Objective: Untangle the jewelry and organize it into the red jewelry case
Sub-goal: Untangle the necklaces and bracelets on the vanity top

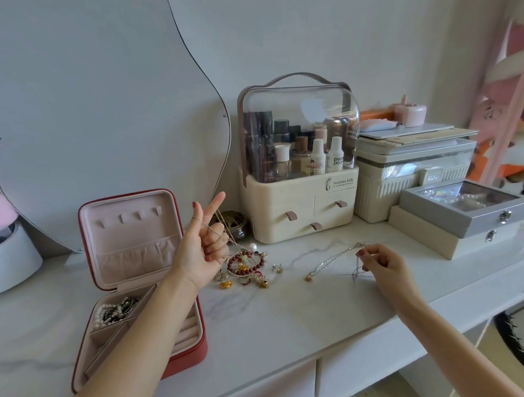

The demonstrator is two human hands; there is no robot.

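Head view, left to right: the red jewelry case (183,356) lies open, beads in one compartment. Above its right edge the left hand (203,246) is raised, index and middle fingers extended, the others curled on a thin chain (226,227) trailing down to the tangled pile (245,266). Farther right, the right hand (380,260) pinches a silver necklace (332,259) lying on the marble top (275,314). Lifting slowly, with the pile held down, should free each chain without tightening knots.
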